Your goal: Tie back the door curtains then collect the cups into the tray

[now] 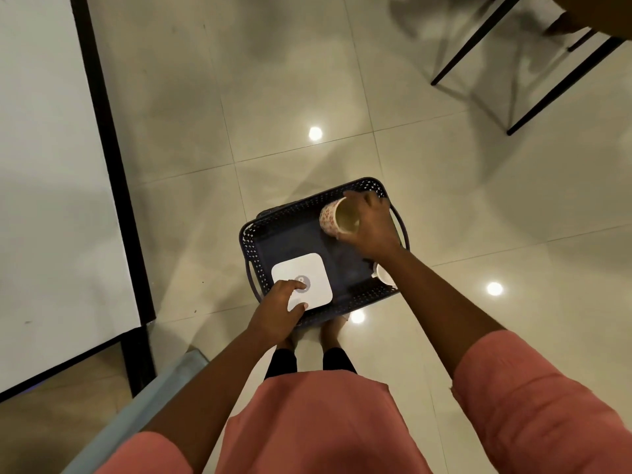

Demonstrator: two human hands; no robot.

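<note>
Floral cup (331, 218) in R hand (371, 227), over tray (290, 213).

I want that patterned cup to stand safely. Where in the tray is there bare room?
Free: the dark tray floor between the white square plate and the patterned cup, plus the far left corner. Crowded: the right side, with the right hand and white cup.

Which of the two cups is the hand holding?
The floral paper cup, gripped by the right hand over the tray; the white cup sits untouched under the forearm.
</note>
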